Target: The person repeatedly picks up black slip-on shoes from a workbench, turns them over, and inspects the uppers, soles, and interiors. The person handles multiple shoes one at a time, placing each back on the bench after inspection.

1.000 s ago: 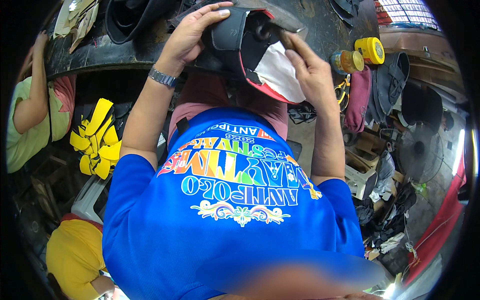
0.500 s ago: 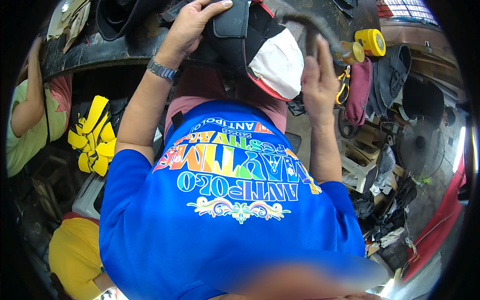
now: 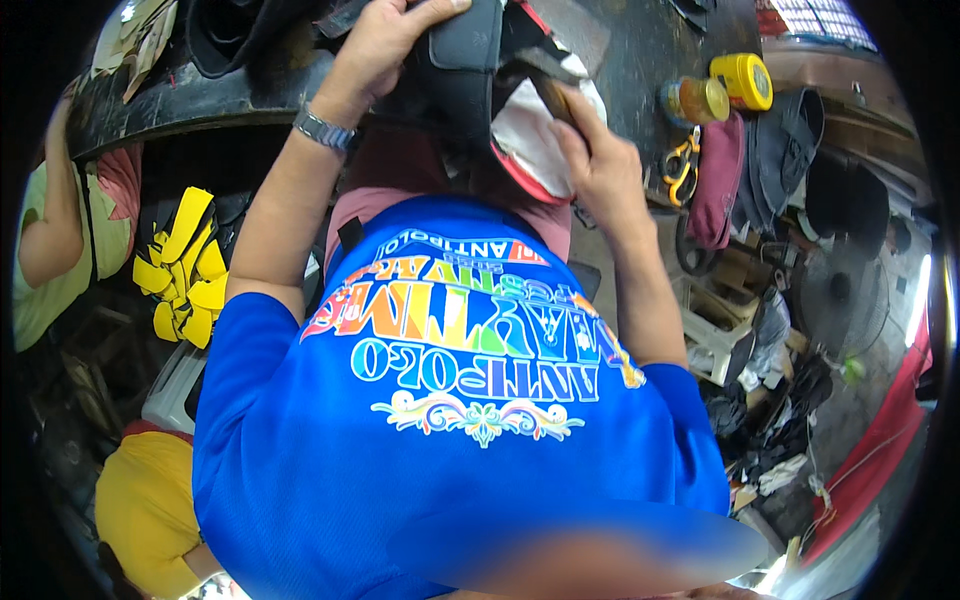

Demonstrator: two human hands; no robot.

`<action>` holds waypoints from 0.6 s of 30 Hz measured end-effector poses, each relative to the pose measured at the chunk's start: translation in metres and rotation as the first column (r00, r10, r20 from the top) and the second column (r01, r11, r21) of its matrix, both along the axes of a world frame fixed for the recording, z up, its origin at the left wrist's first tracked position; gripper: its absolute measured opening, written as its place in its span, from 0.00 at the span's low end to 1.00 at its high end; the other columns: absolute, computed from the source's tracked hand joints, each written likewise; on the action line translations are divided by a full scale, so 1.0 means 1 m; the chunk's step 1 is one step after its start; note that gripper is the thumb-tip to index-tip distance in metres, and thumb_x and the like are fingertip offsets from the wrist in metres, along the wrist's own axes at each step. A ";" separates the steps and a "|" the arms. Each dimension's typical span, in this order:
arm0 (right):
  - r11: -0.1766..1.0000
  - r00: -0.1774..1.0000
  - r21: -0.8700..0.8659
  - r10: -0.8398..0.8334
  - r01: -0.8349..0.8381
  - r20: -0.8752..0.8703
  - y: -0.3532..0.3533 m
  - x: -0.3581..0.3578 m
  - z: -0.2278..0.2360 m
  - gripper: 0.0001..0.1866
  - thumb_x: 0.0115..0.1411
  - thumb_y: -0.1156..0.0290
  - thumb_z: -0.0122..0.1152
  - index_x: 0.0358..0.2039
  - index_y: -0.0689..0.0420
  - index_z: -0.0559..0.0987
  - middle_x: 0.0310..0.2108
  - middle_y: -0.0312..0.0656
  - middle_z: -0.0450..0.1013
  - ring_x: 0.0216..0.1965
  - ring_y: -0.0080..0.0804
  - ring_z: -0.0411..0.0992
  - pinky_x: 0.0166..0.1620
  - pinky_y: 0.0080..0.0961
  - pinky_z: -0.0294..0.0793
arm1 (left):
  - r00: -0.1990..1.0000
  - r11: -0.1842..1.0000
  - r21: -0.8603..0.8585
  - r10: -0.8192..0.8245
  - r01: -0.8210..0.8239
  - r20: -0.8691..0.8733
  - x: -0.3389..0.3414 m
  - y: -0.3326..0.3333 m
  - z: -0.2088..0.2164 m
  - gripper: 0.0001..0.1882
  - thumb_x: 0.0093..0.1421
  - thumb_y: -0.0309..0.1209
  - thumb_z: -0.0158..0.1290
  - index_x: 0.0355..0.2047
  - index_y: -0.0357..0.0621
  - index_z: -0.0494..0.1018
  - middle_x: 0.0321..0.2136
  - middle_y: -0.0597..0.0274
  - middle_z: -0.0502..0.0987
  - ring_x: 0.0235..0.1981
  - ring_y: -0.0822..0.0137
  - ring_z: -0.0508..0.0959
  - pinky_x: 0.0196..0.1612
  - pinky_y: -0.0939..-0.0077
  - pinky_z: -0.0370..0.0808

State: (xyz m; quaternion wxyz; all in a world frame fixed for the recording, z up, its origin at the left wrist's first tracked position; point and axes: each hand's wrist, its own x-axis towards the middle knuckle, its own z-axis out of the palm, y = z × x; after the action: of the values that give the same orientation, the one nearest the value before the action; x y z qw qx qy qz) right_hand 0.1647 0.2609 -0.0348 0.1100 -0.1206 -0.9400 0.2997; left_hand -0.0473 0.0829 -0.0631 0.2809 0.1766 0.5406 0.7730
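At the table edge my left hand (image 3: 385, 42) is closed on a black leather-like piece (image 3: 465, 42), its thumb resting over the upper flap. The piece has a red edge and a white inner side (image 3: 518, 128), which faces up on its right. My right hand (image 3: 605, 165) is wrapped round the wooden handle of a hammer (image 3: 553, 100). The dark hammer head is smeared by motion and lies over the white area; I cannot tell whether it touches. The left fingers beneath the piece are partly hidden.
On the dark table (image 3: 650, 50) stand a yellow tub (image 3: 742, 82) and a glass jar (image 3: 700, 101). Orange-handled scissors (image 3: 682, 170) hang beside a maroon pouch (image 3: 715, 185). Yellow cut pieces (image 3: 185, 270) lie at left, near two other people. A fan (image 3: 845, 295) stands at right.
My right hand has swung the hammer down and left, from beside the piece onto its white area. My left hand keeps its grip, and the piece has shifted only slightly.
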 end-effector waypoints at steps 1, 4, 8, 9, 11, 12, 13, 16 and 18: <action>0.999 1.000 -0.040 0.001 0.000 0.022 0.004 0.002 0.003 0.21 0.64 0.58 0.59 0.58 0.44 0.75 0.39 0.53 0.79 0.39 0.55 0.78 0.42 0.40 0.77 | 1.000 1.000 -0.022 -0.011 0.011 0.000 0.000 -0.001 0.000 0.22 0.63 0.30 0.57 0.56 0.35 0.72 0.44 0.65 0.78 0.42 0.75 0.76 0.48 0.81 0.73; 0.988 0.997 -0.155 0.002 -0.015 -0.083 0.012 0.010 0.011 0.22 0.64 0.60 0.60 0.58 0.47 0.75 0.41 0.54 0.79 0.40 0.50 0.79 0.43 0.36 0.77 | 1.000 1.000 -0.012 -0.007 0.007 0.004 -0.001 -0.002 0.001 0.21 0.63 0.30 0.57 0.55 0.35 0.72 0.45 0.65 0.77 0.42 0.75 0.76 0.48 0.81 0.72; 0.948 0.970 -0.315 -0.109 0.037 -0.215 0.006 0.016 0.008 0.23 0.63 0.69 0.61 0.59 0.55 0.73 0.46 0.52 0.79 0.45 0.37 0.80 0.48 0.29 0.76 | 0.999 0.999 0.027 -0.024 0.023 0.043 -0.002 -0.003 0.001 0.21 0.63 0.30 0.57 0.55 0.35 0.72 0.45 0.65 0.77 0.42 0.75 0.76 0.48 0.81 0.73; 0.984 0.993 -0.159 -0.090 0.077 -0.077 0.003 0.014 0.005 0.24 0.63 0.70 0.62 0.60 0.55 0.72 0.46 0.52 0.79 0.45 0.34 0.80 0.48 0.27 0.76 | 0.999 0.999 0.038 -0.021 0.020 0.041 -0.003 -0.002 0.001 0.21 0.63 0.30 0.57 0.55 0.35 0.72 0.45 0.64 0.78 0.42 0.75 0.76 0.48 0.81 0.73; 0.978 0.988 -0.150 -0.150 0.143 -0.037 0.003 0.013 0.006 0.26 0.62 0.71 0.63 0.61 0.55 0.72 0.45 0.50 0.80 0.41 0.28 0.80 0.45 0.23 0.76 | 0.997 0.998 0.053 -0.042 0.039 0.064 -0.004 -0.001 0.001 0.21 0.63 0.30 0.57 0.55 0.35 0.72 0.45 0.64 0.78 0.42 0.75 0.76 0.48 0.81 0.73; 0.987 0.989 -0.134 -0.106 0.093 -0.099 0.005 0.013 0.009 0.26 0.62 0.71 0.64 0.61 0.55 0.72 0.45 0.50 0.80 0.41 0.28 0.80 0.45 0.23 0.76 | 0.996 0.997 0.062 -0.042 0.037 0.076 -0.004 0.000 0.001 0.21 0.63 0.30 0.57 0.55 0.35 0.72 0.45 0.64 0.78 0.42 0.75 0.77 0.48 0.81 0.73; 0.988 0.989 -0.131 -0.095 0.080 -0.114 0.006 0.011 0.013 0.26 0.62 0.71 0.64 0.61 0.54 0.72 0.44 0.49 0.80 0.41 0.27 0.80 0.44 0.24 0.77 | 0.998 0.999 0.043 -0.023 0.021 0.056 -0.004 0.000 0.001 0.21 0.63 0.30 0.57 0.55 0.35 0.72 0.44 0.64 0.78 0.41 0.75 0.77 0.48 0.81 0.73; 0.935 0.955 -0.349 -0.151 0.054 -0.256 0.005 0.007 0.025 0.25 0.62 0.75 0.63 0.60 0.55 0.73 0.44 0.44 0.81 0.40 0.23 0.78 0.43 0.24 0.77 | 0.999 1.000 0.001 -0.013 0.013 0.047 -0.003 0.000 0.001 0.21 0.63 0.29 0.57 0.54 0.35 0.72 0.44 0.64 0.78 0.41 0.75 0.77 0.48 0.81 0.73; 0.990 0.919 -0.132 -0.012 -0.043 -0.395 0.000 -0.007 0.021 0.23 0.63 0.71 0.62 0.59 0.51 0.74 0.43 0.48 0.81 0.38 0.32 0.81 0.42 0.29 0.78 | 0.997 1.000 0.018 -0.013 0.012 0.079 -0.001 -0.001 0.002 0.20 0.63 0.29 0.57 0.54 0.35 0.73 0.44 0.64 0.78 0.41 0.75 0.77 0.48 0.81 0.73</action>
State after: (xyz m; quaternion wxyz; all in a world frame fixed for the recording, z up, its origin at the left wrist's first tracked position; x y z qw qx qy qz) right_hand 0.1577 0.2605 -0.0136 0.2861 -0.0577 -0.8764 0.3830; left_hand -0.0484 0.0823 -0.0614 0.3053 0.1516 0.5211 0.7824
